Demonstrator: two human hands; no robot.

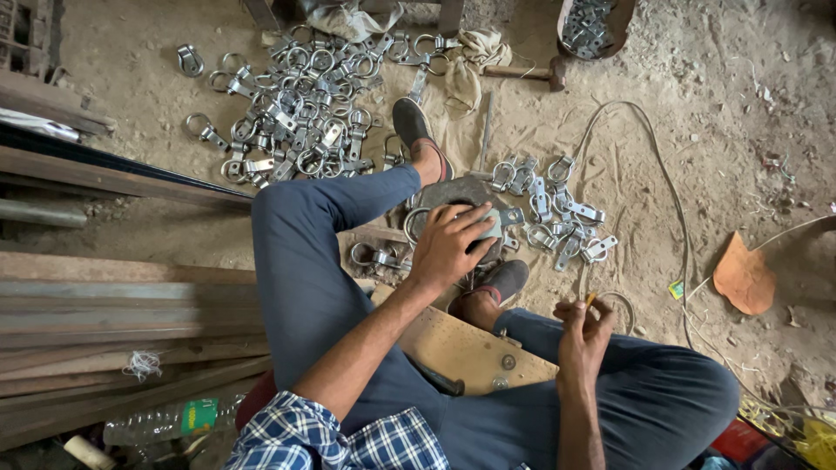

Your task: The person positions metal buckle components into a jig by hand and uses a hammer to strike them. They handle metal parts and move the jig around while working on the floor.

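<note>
- Pressure from your left hand (448, 246) should stay flat, fingers curled over the metal ring clamp (505, 218) on the round steel block (453, 193), so it cannot slide.
- Right hand (582, 331) pinches a thin rod (591, 298) (its length is hidden), closed narrow, well apart beside your knee.
- Loose clamps (562, 218) lie just beyond the left fingertips.

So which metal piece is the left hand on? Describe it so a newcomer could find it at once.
Start at the round dark metal block on the dirt floor between the person's shoes. The left hand presses one silvery ring clamp onto it. Unlike the loose clamps heaped just beyond, it alone lies on the block, under fingers.
</note>
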